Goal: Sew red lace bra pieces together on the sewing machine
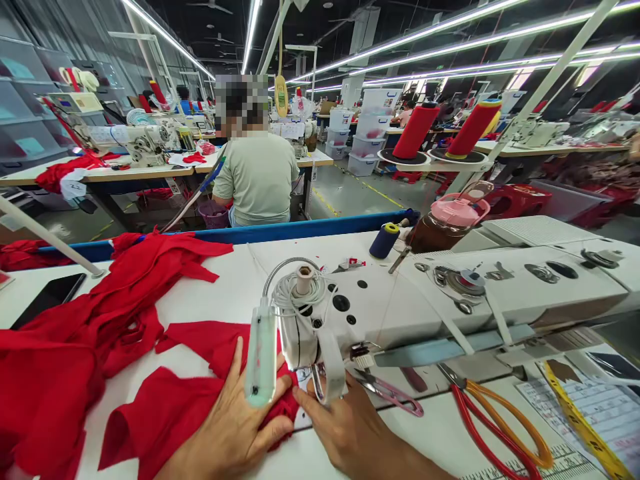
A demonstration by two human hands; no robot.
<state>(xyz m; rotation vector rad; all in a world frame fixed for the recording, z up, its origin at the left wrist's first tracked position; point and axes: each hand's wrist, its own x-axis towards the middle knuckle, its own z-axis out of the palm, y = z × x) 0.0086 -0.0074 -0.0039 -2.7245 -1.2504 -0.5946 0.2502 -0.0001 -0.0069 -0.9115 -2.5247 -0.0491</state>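
My left hand (240, 413) lies flat on a piece of red fabric (175, 400), fingers spread, just left of the sewing machine's needle area. A lit, pale green lamp (261, 353) hides part of that hand. My right hand (347, 423) reaches in from the right with its fingers drawn together at the fabric's edge by the presser foot. The machine head and a white bracket cover some of its fingers. The white sewing machine (390, 307) stretches to the right above my right hand.
More red fabric (50, 373) is heaped at left beside a phone (50, 300). Pink-handled snips (393, 393), red-and-orange-handled scissors (495, 413) and a yellow tape measure (585, 420) lie right. Behind stand a navy thread spool (385, 241) and a pink-lidded jar (445, 223). A person (257, 173) sits ahead.
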